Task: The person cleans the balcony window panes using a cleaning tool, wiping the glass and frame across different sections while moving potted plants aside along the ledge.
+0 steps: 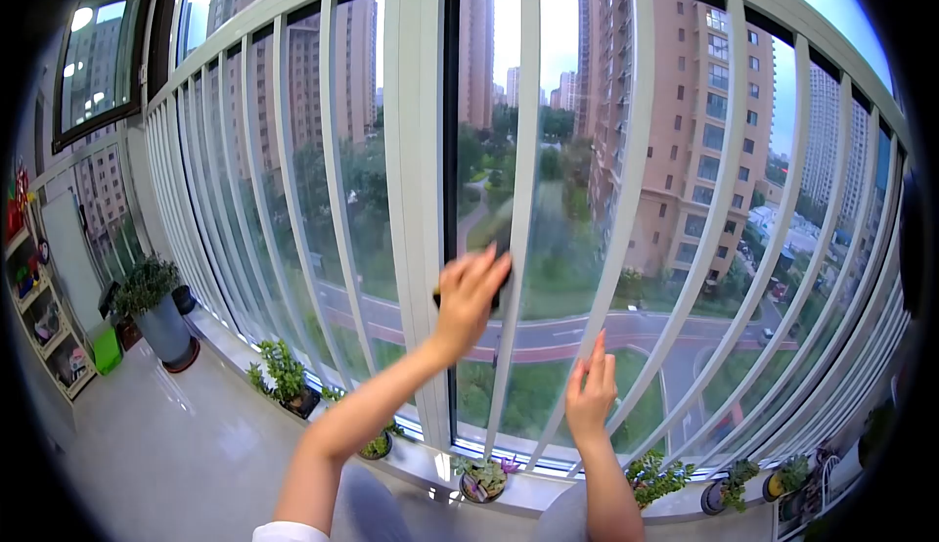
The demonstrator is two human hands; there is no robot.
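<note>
My left hand (469,297) reaches up to the window pane (567,239) between white railing bars (520,170). Its fingers are curled over a black object with a small yellow edge, which lies against the glass and is mostly hidden by the hand; I cannot make out its exact kind. A blurred dark patch shows on the glass just above the fingers. Lower and to the right, my right hand (592,390) is raised beside a slanting bar, index finger stretched up and the other fingers partly bent. Nothing shows in it.
Potted plants line the low sill: a succulent pot (481,480), a leafy plant (282,376) and others. A tall grey planter (164,332) stands left, near a shelf (49,322) and a green box (106,349). Railing bars run across the whole window.
</note>
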